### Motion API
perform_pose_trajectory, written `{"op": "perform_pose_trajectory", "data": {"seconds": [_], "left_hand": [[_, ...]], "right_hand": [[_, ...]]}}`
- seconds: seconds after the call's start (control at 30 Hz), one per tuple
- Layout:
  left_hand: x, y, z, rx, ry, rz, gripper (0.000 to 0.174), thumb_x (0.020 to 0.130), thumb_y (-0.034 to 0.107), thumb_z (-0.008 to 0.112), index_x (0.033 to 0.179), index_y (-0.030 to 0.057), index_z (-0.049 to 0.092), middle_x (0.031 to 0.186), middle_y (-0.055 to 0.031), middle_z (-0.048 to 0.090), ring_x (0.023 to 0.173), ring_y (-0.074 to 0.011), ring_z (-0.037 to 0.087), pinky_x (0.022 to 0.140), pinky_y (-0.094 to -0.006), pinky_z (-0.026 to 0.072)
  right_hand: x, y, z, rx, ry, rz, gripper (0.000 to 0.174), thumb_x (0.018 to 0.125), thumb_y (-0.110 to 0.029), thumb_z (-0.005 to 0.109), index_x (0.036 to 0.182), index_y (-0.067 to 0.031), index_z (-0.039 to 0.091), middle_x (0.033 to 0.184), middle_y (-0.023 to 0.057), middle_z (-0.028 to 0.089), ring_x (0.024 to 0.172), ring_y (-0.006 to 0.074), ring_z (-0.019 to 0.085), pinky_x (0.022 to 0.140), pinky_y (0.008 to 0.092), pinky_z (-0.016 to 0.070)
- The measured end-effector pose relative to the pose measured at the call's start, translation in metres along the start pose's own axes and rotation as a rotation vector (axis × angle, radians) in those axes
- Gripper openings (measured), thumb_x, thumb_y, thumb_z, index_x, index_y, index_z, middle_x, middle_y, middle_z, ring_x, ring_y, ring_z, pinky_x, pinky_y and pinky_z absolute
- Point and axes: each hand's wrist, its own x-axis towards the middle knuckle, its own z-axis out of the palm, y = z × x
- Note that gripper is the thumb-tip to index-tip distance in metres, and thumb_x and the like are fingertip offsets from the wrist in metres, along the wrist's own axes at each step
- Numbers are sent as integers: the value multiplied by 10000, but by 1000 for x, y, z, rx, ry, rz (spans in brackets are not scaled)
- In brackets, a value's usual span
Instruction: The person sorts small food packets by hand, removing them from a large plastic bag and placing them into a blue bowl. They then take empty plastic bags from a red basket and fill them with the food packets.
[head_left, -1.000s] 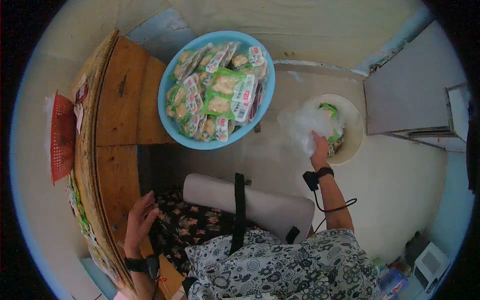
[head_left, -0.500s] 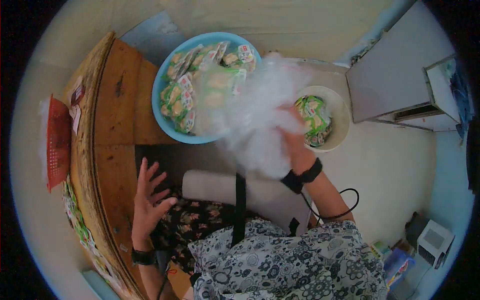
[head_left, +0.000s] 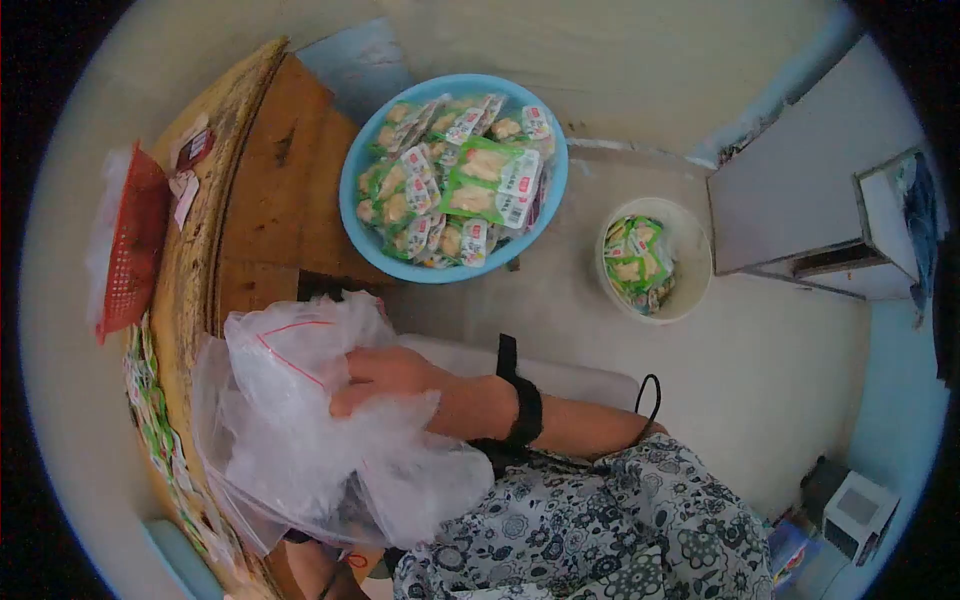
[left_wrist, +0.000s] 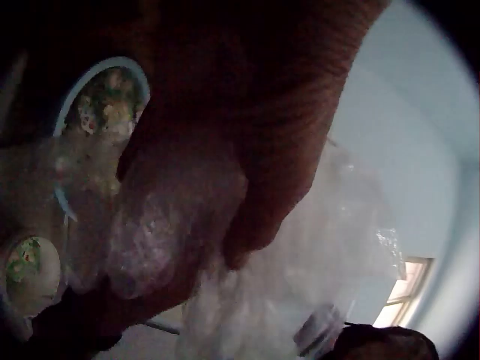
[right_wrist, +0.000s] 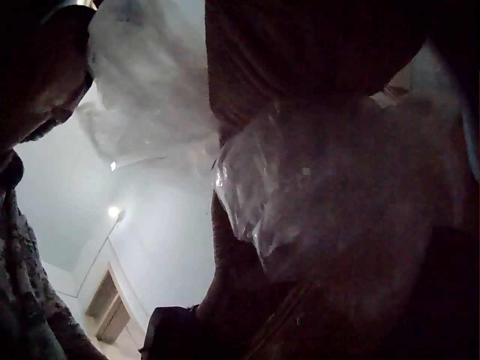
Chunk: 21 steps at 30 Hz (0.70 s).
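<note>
A crumpled bundle of clear plastic bags (head_left: 300,440), marked with a thin red line, hangs over the wooden table's edge in the head view. My right hand (head_left: 395,385) grips it from above, fingers pressed into the plastic. The bundle covers most of my left hand in that view, only the forearm (head_left: 315,570) showing below. In the left wrist view my left hand (left_wrist: 270,150) lies dark against the plastic (left_wrist: 150,240); whether its fingers close on it cannot be told. The right wrist view shows plastic (right_wrist: 300,195) between both hands.
A blue basin (head_left: 352,220) heaped with sealed food packets stands beside the wooden table (head_left: 280,180). A cream bucket (head_left: 700,260) on the floor holds more packets. A red basket (head_left: 135,250) is at the far left, and a grey cabinet (head_left: 800,180) at the right.
My right hand has carried the plastic bundle from over the bucket, past the blue basin, to my left hand. The left hand, spread and uncovered before, is now behind the plastic.
</note>
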Motion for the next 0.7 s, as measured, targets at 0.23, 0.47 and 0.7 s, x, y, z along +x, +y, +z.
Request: {"op": "perform_pose_trajectory", "data": {"seconds": [0.23,0.47,0.7], "left_hand": [[-1,-8,9,-62,86,19,550,905,160,727,1383,3,502,1355,-150,592,1225,-250,581,1048,-405,485],[21,87,52,-233,194,327,421,932,168,692,1295,-24,594,1269,-137,665,1171,-232,611,1031,-400,489],[34,176,-19,-314,397,424,315,920,83,656,1222,-2,669,1184,-93,716,1099,-175,650,971,-374,522]], "right_hand": [[-13,-2,14,18,-39,114,283,905,-211,682,1164,-106,636,1195,143,586,1106,345,590,897,452,492],[-14,-31,-21,-387,-100,170,375,935,-201,680,1286,-84,621,1355,144,577,1241,315,556,1042,447,448],[6,-37,-52,-466,208,273,367,909,-49,682,1274,-39,649,1307,142,664,1099,263,669,962,412,530]]}}
